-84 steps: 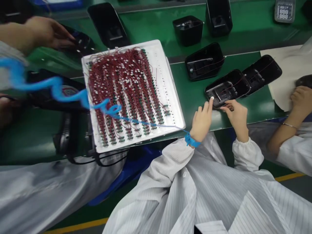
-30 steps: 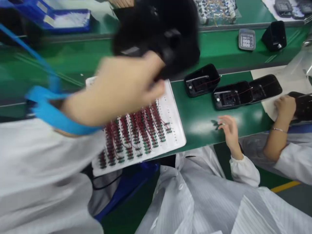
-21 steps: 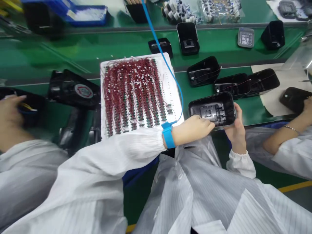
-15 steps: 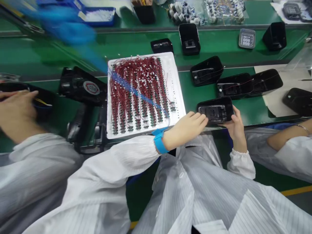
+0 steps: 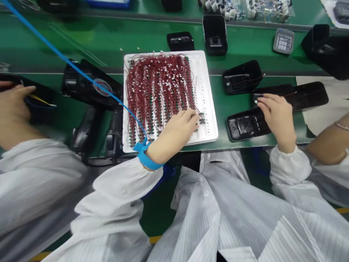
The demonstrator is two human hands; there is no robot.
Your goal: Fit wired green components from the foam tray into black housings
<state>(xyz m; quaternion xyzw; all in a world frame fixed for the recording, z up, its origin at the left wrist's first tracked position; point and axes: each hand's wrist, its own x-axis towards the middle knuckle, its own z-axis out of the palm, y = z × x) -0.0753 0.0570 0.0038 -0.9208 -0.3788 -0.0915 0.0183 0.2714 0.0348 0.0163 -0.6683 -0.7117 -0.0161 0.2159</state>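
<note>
My left hand [image 5: 177, 127], with a blue wrist strap [image 5: 148, 156], lies over the lower right of a white foam tray [image 5: 209, 127]. Its fingers are curled together among small circuit boards with red wires [image 5: 163, 83]; what is in the fingertips is hidden. My right hand [image 5: 279, 120] pinches at the left end of a black plastic housing [image 5: 275, 90], and I cannot make out what its fingertips hold. Just below lies another open black housing [image 5: 245, 124], its inner side up, its right end partly behind my right hand.
More black housings [image 5: 241, 77] lie around, some with thin red wires. A small display panel [image 5: 283, 40] is at the back right. On the left are a black device with a round badge [image 5: 92, 85] and a co-worker's hand [image 5: 13, 109]. A blue cord [image 5: 68, 62] crosses the bench.
My left hand has moved left from the open housing to the boards in the tray. My right hand has let go of that housing, now on the bench, and moved up to the one behind.
</note>
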